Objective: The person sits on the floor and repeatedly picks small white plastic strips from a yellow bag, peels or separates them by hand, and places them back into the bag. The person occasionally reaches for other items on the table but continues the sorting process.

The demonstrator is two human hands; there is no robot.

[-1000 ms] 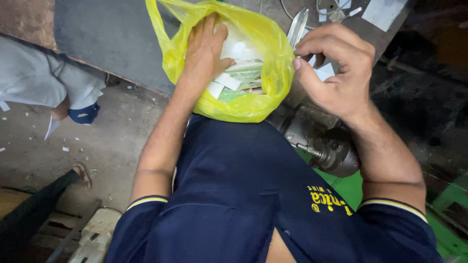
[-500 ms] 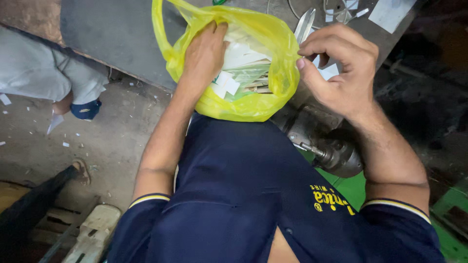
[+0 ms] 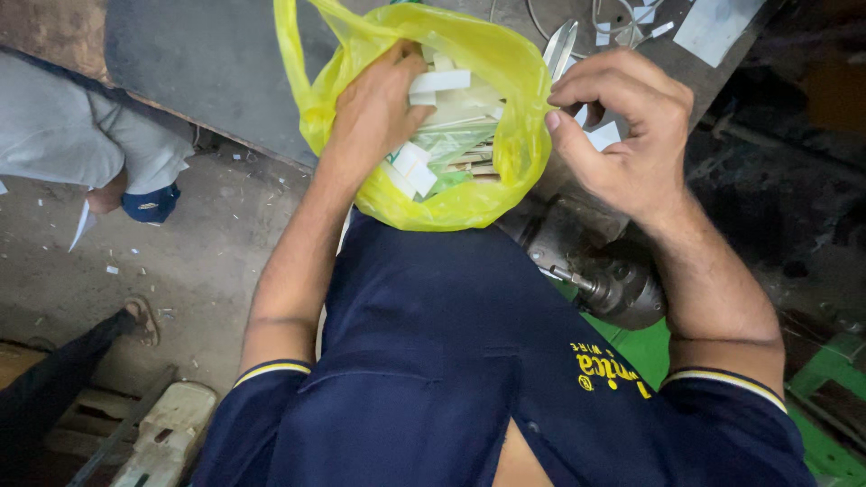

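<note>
Yellow bag (image 3: pixel 469 194) sits at the table (image 3: pixel 180 54) edge. Left hand (image 3: pixel 374 113) is inside the bag, fingers closed on white strips (image 3: pixel 433 117). Right hand (image 3: pixel 622 135) pinches the bag's rim. Thin plastic could tear, or strips spill, if pulled hard.

Navy polo shirt (image 3: pixel 433 361), yellow-white striped sleeve cuffs (image 3: pixel 271 372)

Left hand (image 3: pixel 379 113) inside yellow bag (image 3: pixel 505 171), fingers curled. Right hand (image 3: pixel 622 135) at bag's rim, fingertips pinched, forearm bare.
</note>
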